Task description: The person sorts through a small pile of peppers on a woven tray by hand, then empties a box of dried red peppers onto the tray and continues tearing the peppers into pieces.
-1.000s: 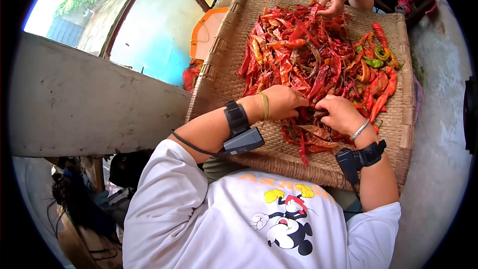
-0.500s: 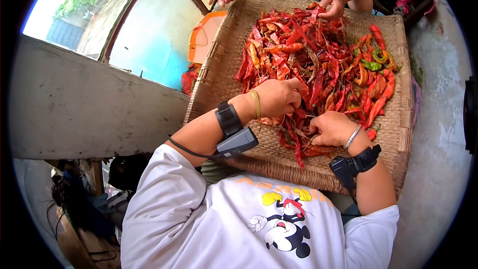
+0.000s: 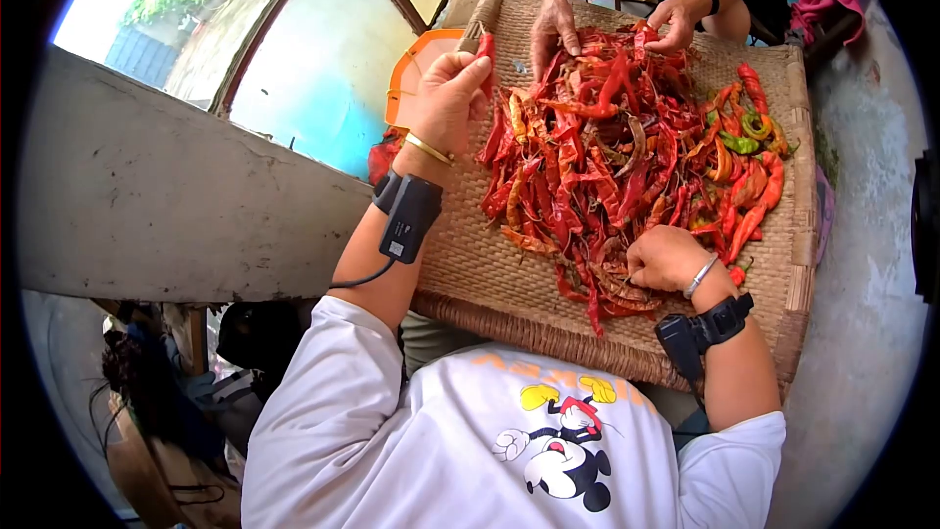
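Observation:
A red chili pepper is pinched upright between the thumb and fingers of my left hand, raised over the left rim of the woven bamboo tray. My right hand rests low on the heap of dried red chilies, its fingers curled closed at the near edge. Whatever its fingertips grip is hidden. To the right of the heap lie fresher, plumper red peppers and a few green ones.
Across the tray, another person's hands touch the far side of the heap. An orange plastic container stands beyond the tray's left rim, with a red bundle below it. A low wall and window run along the left. A pink cloth hangs at the back right.
My left hand has lifted from the heap to the upper left with a red chili pepper. My right hand stays nearly in place. The other person's left-side hand has come onto the heap.

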### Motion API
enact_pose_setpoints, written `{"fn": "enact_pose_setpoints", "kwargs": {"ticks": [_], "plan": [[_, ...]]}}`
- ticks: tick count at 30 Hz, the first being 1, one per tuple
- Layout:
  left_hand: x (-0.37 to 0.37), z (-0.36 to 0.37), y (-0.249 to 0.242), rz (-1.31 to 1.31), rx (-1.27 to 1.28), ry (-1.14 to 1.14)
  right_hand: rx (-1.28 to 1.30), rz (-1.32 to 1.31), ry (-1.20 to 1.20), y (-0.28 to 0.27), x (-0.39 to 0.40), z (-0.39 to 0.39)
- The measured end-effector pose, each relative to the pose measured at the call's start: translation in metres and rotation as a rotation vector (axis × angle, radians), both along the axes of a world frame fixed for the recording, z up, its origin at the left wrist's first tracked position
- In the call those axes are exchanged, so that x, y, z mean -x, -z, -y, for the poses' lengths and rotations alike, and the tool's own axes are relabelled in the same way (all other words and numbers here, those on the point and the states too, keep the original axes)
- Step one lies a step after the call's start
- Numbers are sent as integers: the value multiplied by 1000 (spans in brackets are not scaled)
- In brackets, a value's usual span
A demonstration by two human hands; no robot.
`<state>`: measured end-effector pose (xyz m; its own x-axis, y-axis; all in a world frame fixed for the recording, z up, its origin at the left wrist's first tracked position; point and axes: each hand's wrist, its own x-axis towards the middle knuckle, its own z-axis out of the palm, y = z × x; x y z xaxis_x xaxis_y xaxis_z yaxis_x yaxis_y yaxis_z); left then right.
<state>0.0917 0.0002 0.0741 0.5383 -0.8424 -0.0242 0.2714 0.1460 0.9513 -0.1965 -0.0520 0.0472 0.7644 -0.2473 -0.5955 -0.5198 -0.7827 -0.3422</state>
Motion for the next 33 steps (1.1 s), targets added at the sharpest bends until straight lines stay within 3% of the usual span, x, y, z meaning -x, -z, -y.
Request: {"fn": "enact_pose_setpoints", "kwargs": {"ticks": [4, 6, 7, 8, 10, 12, 14, 16, 20, 22, 24, 26, 28, 29, 30, 32, 33], "plan": [[-38, 1, -5, 56, 63, -318, -61, 312, 45, 12, 7, 6], [-51, 5, 7, 31, 69, -416, -451, 367, 362, -3, 3, 8], [-56, 7, 14, 207, 0, -533, -619, 307, 550, -12, 1, 7], [-60, 8, 22, 382, -71, -647, -619, 305, 551, -11, -1, 8], [-40, 3, 15, 525, -112, -584, -752, 669, 740, -6, 0, 9], [-11, 4, 14, 572, 28, 3, -696, 711, 755, -6, -1, 10], [28, -2, 8, 633, -141, 408, -666, 733, 796, -10, -3, 9], [62, -7, 13, 640, -215, 654, -714, 691, 833, -20, -4, 6], [107, -20, 21, 831, 37, 736, -844, 802, 847, -14, -5, 1], [110, -22, 25, 859, 8, 805, -910, 792, 833, -13, -5, 1], [109, -23, 22, 533, -279, 890, -916, 857, 927, -14, -5, 2], [103, -17, 23, 431, -393, 823, -908, 881, 936, -10, -3, 9], [97, -14, 18, 384, -377, 808, -729, 793, 962, -17, -1, 11], [89, -11, 16, 292, -363, 690, -508, 712, 812, -13, 3, 15], [80, -5, 14, 202, -347, 572, -509, 714, 812, -12, 4, 16], [62, 0, 7, 101, -272, 406, -216, 549, 486, -8, 8, 18], [50, 4, 3, 103, -246, 312, -228, 495, 433, -1, 9, 20]]}}
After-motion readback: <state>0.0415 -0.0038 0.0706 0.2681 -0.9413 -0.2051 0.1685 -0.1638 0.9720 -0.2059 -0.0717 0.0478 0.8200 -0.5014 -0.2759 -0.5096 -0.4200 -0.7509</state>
